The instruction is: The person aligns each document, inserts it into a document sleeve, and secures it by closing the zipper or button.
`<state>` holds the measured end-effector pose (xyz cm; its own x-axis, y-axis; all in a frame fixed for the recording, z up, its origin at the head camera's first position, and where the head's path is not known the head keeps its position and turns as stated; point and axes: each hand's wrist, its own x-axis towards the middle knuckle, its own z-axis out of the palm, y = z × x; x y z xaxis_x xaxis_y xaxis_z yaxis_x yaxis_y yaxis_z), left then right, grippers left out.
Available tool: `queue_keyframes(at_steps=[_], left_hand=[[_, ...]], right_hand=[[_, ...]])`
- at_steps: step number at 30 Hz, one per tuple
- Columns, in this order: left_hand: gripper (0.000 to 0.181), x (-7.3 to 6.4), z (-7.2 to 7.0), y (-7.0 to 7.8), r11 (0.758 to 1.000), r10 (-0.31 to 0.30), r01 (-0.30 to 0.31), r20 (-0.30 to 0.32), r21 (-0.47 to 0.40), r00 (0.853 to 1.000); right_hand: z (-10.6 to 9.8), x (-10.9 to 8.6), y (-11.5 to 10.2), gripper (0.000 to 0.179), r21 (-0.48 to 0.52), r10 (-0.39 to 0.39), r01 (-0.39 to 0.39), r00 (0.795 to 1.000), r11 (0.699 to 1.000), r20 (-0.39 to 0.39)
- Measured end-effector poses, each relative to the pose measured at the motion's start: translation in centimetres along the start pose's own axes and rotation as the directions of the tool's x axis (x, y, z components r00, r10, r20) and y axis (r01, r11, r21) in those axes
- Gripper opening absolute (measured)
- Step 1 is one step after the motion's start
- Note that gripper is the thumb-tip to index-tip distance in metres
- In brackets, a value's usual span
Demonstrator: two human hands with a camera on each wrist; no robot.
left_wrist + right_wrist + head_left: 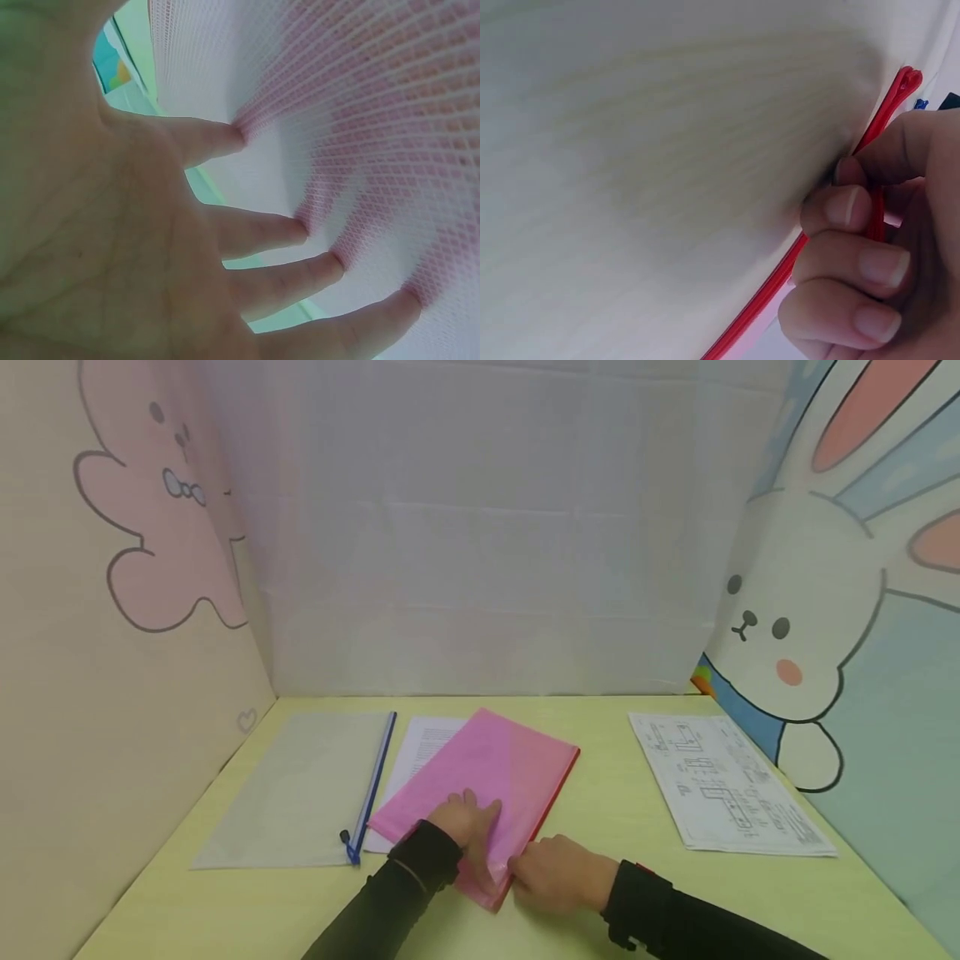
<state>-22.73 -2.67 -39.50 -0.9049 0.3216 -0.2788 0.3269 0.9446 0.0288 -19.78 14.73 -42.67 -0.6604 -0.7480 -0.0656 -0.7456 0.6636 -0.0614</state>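
A pink mesh zipper pouch (517, 760) lies tilted on the table, its red zipper (558, 785) running along the right side. My left hand (461, 822) presses on the pouch near its lower part. In the left wrist view, the spread fingers (285, 289) touch the mesh with their tips. At the pouch's lower right end, my right hand (558, 872) pinches the red zipper pull (877, 214) with curled fingers. The red zipper track (757, 304) passes beside those fingers; the slider itself is hidden behind them.
Left of the pouch lies a pale zipper pouch (307, 785) with a blue zipper (378, 768). A printed sheet (420, 747) is partly under the pink pouch. Papers with line drawings (727, 785) lie at the right. Printed walls (487, 527) enclose the table.
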Motion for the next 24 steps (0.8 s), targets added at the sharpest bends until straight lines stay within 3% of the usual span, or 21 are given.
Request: queue_keyframes(at_steps=[14,19,24], left_hand=[[0.120,-0.3,0.9,-0.5,0.998,0.030,-0.026,-0.060,0.058,0.998],[0.119,-0.2,0.7,-0.3,0.997,0.055,-0.051,-0.072,0.066,0.996],[0.120,0.1,0.5,0.0,0.997,0.042,-0.037,-0.061,0.071,0.997]], right_hand=[[0.3,0.5,-0.5,0.017,-0.057,-0.031,0.032,0.999,0.998,0.014],[0.4,0.4,-0.1,0.020,-0.120,-0.003,0.004,1.000,0.993,0.005],[0.4,0.3,0.7,0.019,-0.148,0.017,-0.018,1.000,0.989,-0.005]])
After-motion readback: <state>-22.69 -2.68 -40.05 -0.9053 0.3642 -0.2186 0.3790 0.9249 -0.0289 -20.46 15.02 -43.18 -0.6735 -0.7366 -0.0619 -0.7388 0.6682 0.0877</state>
